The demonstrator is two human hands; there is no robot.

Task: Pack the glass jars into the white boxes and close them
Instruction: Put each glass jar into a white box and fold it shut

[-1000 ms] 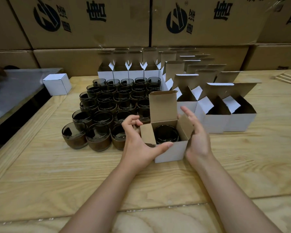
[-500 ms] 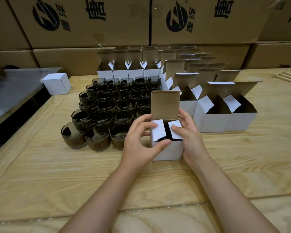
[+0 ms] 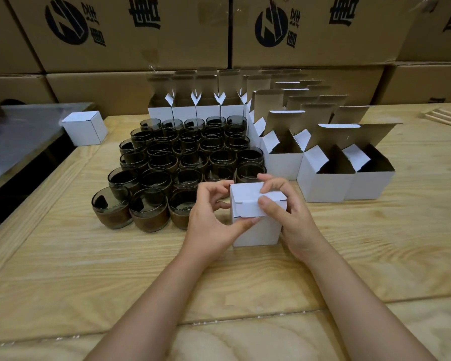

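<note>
A small white box point(image 3: 255, 227) stands on the wooden table in front of me, its top lid folded down with the front tuck flap still outside. My left hand point(image 3: 211, 217) grips the box's left side, thumb under the flap edge. My right hand point(image 3: 284, 207) holds the right side, thumb pressing on the lid and fingers curled over its back edge. The jar inside is hidden. Several dark glass jars point(image 3: 182, 162) stand in rows just behind and to the left. Several open white boxes point(image 3: 323, 178) with raised flaps stand to the right and at the back.
One closed white box point(image 3: 85, 128) sits at the table's far left corner beside a grey metal surface point(image 3: 16, 142). Large brown cartons point(image 3: 219, 32) form a wall behind. Wooden sticks point(image 3: 443, 115) lie at the far right. Bare wooden table point(image 3: 89, 269) lies near me.
The side flaps were folded in over the jar, then the tall lid came down over the top. Both hands have shifted up onto the lid.
</note>
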